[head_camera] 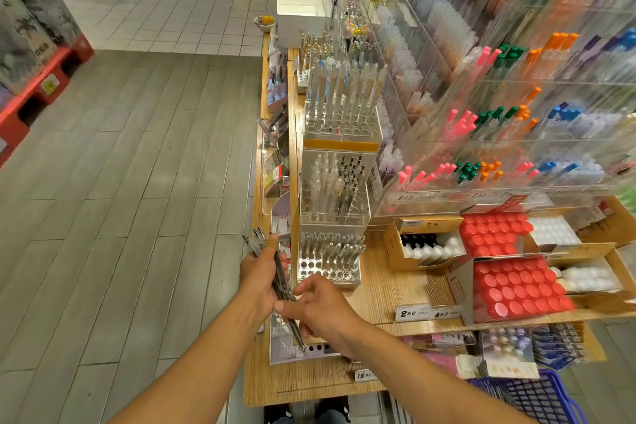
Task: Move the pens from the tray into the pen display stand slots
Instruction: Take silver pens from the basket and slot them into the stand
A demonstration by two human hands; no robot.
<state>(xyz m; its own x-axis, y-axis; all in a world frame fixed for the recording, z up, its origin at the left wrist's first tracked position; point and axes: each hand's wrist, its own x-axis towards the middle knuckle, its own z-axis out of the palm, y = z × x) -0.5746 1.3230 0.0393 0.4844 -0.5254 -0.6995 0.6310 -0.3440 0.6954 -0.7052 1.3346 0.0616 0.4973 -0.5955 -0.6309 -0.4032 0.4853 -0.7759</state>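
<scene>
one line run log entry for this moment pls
left hand: holds pens | right hand: pinching one pen | stand: front slots empty

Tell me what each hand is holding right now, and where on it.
The left hand grips a bundle of pens around its middle. The right hand has its thumb and fingers at the bundle's lower part; whether it has pinched one pen cannot be told.

Dark pens [275, 272] bundled, tilted, beside clear slotted stand [330, 260].
</scene>
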